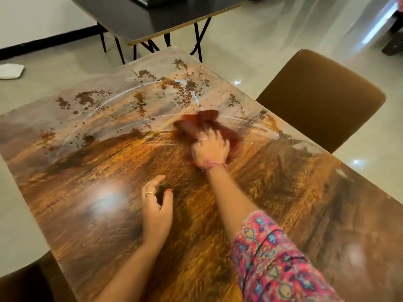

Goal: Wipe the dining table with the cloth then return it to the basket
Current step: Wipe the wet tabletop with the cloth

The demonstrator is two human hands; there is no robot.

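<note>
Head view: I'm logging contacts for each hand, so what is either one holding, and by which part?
The right hand presses down on the bunched near part of the red cloth; blur hides the exact grip. The left hand holds nothing.

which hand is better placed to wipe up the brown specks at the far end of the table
Right. The right hand already presses the cloth just short of the specks; the left hand holds nothing, nearer the body.
</note>
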